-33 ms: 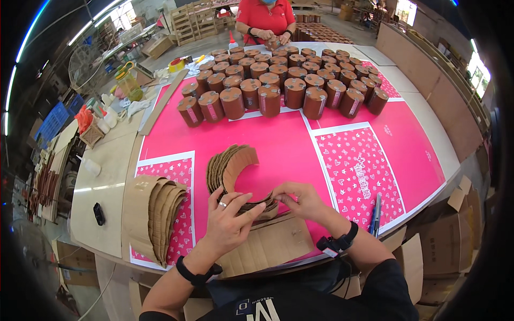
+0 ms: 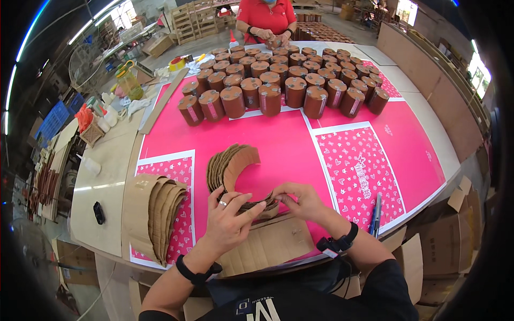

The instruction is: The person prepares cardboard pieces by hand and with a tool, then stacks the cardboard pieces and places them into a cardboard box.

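A curved stack of brown cardboard strips (image 2: 234, 165) stands on edge on the pink printed sheet, bent into an open C. My left hand (image 2: 227, 220), with a ring on one finger, grips its near left part, thumb and fingers spread along the strips. At the near right end, my right hand (image 2: 301, 200) pinches the strips between thumb and fingertips. Below both hands lies a flat cardboard piece (image 2: 270, 247) at the table's near edge. To the left rests another bundle of bent cardboard sheets (image 2: 155, 214). Exactly how many strips are held is hidden by the fingers.
Many brown cylinders (image 2: 270, 100) fill the table's far half. A person in red (image 2: 266, 18) handles one behind them. A box cutter (image 2: 376, 215) lies at the right. Glue bottles (image 2: 110, 115) and a small black object (image 2: 98, 213) sit left; cartons (image 2: 441, 235) stand at lower right.
My hands and the cardboard strips stay in the same place. Across the table, the other person's hands have shifted slightly.
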Available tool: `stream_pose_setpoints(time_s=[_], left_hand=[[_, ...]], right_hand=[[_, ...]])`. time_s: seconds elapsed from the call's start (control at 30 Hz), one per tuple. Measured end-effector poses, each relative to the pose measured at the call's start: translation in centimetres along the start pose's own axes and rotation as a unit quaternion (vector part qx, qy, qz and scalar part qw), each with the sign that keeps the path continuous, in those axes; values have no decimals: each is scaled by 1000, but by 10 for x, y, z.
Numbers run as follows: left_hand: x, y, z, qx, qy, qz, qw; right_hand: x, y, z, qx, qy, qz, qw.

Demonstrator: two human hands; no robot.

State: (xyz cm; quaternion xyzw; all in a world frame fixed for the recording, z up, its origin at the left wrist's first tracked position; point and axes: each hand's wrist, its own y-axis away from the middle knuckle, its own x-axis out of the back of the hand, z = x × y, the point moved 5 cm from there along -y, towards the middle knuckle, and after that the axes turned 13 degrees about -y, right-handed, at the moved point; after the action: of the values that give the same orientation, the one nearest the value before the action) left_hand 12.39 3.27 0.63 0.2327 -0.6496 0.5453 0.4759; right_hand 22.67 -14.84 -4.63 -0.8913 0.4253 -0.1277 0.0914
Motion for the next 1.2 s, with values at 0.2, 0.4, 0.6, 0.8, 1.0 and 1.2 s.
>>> stream_pose_setpoints(time_s=[0.2, 0.4, 0.6, 0.8, 1.0, 1.2], left_hand=[[-2, -2, 1, -25, -43, 9, 999], [-1, 0, 2, -27, -29, 13, 999], [-6, 1, 3, -44, -48, 5, 998], [3, -6, 9, -6, -86, -18, 996], [-7, -11, 8, -36, -130, -61, 989], [-11, -13, 10, -11, -109, -90, 990]], right_hand=[[-4, 4, -7, -46, -41, 52, 997], [-8, 10, -15, -19, 41, -20, 999], [-37, 5, -28, -123, 27, 8, 992], [-17, -9, -26, -31, 82, -39, 995], [-13, 7, 4, -37, 16, -3, 999], [-31, 2, -12, -114, 66, -44, 990]])
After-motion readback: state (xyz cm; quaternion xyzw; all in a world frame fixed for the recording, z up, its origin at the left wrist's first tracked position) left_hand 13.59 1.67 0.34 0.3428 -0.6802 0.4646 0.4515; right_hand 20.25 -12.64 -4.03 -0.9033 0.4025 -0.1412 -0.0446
